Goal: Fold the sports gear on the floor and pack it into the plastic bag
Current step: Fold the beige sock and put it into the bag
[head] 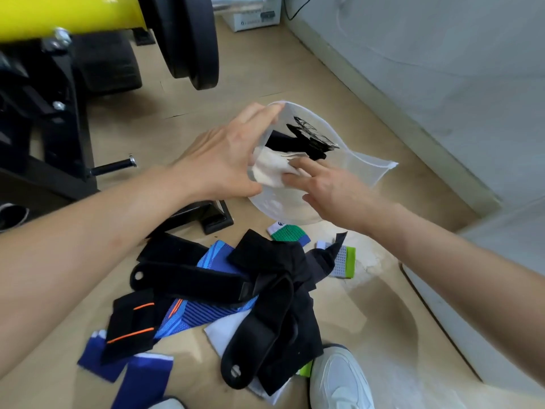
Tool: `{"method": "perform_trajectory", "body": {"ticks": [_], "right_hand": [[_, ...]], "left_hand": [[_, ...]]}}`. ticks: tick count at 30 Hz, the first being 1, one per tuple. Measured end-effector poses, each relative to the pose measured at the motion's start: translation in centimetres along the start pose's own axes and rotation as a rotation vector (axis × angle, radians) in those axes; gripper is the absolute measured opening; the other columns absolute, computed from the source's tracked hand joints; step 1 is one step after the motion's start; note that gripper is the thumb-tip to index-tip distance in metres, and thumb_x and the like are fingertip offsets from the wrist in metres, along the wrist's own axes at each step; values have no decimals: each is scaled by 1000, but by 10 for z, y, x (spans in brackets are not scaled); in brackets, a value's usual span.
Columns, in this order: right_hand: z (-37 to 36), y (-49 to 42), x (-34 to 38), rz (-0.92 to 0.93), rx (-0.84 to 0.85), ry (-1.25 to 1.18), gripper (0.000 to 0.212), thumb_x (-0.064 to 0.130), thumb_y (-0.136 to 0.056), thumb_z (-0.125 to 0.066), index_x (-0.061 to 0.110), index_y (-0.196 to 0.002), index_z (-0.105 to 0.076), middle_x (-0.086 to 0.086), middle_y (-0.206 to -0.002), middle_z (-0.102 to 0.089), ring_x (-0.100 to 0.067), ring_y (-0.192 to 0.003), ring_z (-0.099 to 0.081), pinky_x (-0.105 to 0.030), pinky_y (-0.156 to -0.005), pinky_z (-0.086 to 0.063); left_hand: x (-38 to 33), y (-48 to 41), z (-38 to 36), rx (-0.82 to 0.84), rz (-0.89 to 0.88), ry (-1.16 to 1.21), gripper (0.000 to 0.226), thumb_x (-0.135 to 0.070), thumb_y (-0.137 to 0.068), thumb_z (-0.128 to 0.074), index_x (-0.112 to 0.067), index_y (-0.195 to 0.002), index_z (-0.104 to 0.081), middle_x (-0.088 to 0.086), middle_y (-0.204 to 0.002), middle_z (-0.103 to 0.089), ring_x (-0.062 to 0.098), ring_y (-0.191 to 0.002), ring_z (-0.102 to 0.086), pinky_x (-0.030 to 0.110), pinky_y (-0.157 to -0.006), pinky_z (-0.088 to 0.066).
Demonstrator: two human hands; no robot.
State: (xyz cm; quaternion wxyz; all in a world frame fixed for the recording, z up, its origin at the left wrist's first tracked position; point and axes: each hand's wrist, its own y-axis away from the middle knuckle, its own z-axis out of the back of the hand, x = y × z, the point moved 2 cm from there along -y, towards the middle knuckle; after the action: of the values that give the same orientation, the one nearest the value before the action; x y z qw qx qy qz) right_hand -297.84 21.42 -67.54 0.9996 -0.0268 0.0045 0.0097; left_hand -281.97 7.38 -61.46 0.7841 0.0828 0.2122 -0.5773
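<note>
bag [362,169]: head view, the only one. clear plastic, lifted off the floor [124,134]. mouth faces the person, sealed end points away right toward the wall [442,84]. long axis runs along that line.

left hand [224,154] grips the mouth rim, fingers on the top edge, thumb low, so the mouth gapes.

right hand [333,187] is at the mouth, straight fingers pressing a folded white cloth [274,169], not curled round it. cloth looks about half in. black piece [283,143] sits deeper inside.

judgement: the push goes straight down the axis, away from the wrist, beside the black piece.

pile [236,290] of unfolded gear lies on the floor under both forearms, nearer the person than the bag. right hand holds nothing, so it is the likelier one for the next pick.
</note>
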Motion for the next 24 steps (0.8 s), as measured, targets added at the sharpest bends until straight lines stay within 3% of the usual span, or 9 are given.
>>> {"method": "perform_trajectory", "body": {"ticks": [7, 12, 17, 24], "right_hand": [[-30, -37, -31, -116, 219, 241, 67, 55, -98, -43, 28, -156, -22, 4, -162, -14, -36, -142, -27, -51, -100, -42], [-56, -58, -41, -211, 488, 147, 64, 66, -98, -20, 46, -155, -3, 16, -166, 8, -35, -153, 3, -60, -116, -22], [-73, -68, -40, -248, 630, 133, 60, 69, -95, -11, 53, -153, -4, 17, -165, 6, -40, -151, -1, -61, -113, -27], [-67, -82, -29, -350, 669, 28, 59, 63, -101, -14, 45, -156, -7, 9, -166, 9, -45, -149, -6, -58, -117, -16]], "left_hand": [[3, -2, 2, 2, 40, 56, 126, -22, -61, -87, -36, -159, -10, -19, -139, -33, 7, -81, -63, 46, -72, -56], [4, -2, 0, 2, 62, 99, 128, -23, -61, -89, -37, -159, -8, -18, -140, -30, 10, -85, -63, 46, -72, -57], [6, 0, -4, -15, 62, 135, 128, -21, -61, -90, -39, -159, -9, -20, -138, -30, 13, -86, -63, 46, -70, -57], [7, 7, -8, -62, 71, 150, 126, -24, -62, -90, -37, -160, -12, -22, -136, -28, 7, -86, -61, 42, -67, -57]]}}
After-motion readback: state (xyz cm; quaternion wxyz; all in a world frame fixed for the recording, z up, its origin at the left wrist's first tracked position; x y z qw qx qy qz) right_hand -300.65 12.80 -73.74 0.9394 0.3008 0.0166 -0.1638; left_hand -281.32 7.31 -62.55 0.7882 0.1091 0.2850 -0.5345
